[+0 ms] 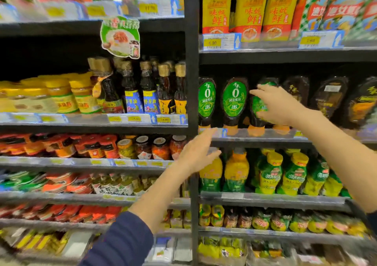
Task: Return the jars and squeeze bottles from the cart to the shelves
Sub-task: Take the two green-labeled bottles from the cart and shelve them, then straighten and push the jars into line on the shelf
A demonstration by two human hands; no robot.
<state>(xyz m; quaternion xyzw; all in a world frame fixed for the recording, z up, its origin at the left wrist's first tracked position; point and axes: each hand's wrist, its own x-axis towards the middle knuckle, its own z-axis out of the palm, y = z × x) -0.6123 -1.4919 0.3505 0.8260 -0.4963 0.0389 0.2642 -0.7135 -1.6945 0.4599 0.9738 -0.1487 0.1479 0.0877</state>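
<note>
A left hand (199, 153) hangs open and empty, nearest the camera, below and left of the green-label squeeze bottle (257, 107). Beyond it, the right hand (274, 104) wraps spread fingers around that bottle, which stands cap-down, long axis upright, on the shelf (265, 138), third in its row beside 2 matching bottles (234, 102). The right hand is judged closer for seating it.

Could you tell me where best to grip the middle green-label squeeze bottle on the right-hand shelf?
Probably around the wide dark body of the bottle, from the front. It stands cap-down on its orange cap, with neighbours close on both sides, so only the front face is free.
</note>
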